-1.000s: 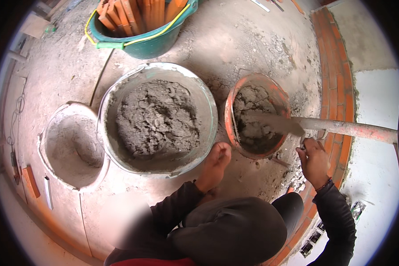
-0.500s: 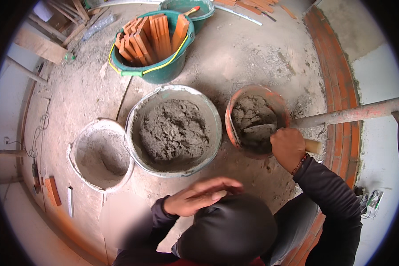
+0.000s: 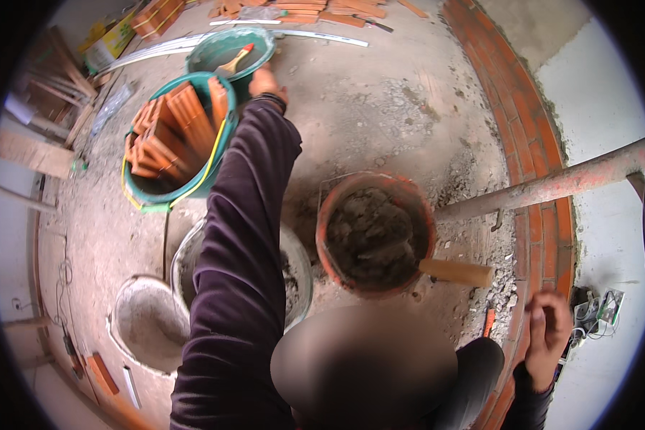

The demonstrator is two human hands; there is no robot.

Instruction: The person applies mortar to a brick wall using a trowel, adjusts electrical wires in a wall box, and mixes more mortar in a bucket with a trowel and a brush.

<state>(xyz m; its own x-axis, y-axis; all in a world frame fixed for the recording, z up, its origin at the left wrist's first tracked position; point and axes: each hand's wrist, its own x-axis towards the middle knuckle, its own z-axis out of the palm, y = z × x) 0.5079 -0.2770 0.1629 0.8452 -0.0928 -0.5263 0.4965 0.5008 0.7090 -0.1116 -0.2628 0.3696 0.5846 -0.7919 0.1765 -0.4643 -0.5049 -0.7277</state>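
Note:
My left arm stretches far forward, and my left hand (image 3: 267,84) is at the near right rim of a round green tub (image 3: 197,59). Its fingers are partly hidden, so their grip does not show. Inside that tub lies a paintbrush (image 3: 236,60) with a red-tipped handle. My right hand (image 3: 550,333) hovers by the brick course at the right, fingers loosely curled with a gap to the thumb, nothing in it. A trowel with a wooden handle (image 3: 457,272) rests in the orange bucket (image 3: 324,215) of grey mortar (image 3: 369,222), its handle over the rim.
A green bucket (image 3: 227,136) of brick strips (image 3: 186,111) stands left of my forearm. Partly behind the arm is a large mortar tub (image 3: 304,269), beside a whitish bucket (image 3: 115,330). A slanting pole (image 3: 552,183) crosses the low brick course (image 3: 512,136) at the right.
My right hand has let go of the trowel handle and moved right, toward the bricks. My left hand has reached forward to the far green tub. The view has shifted forward.

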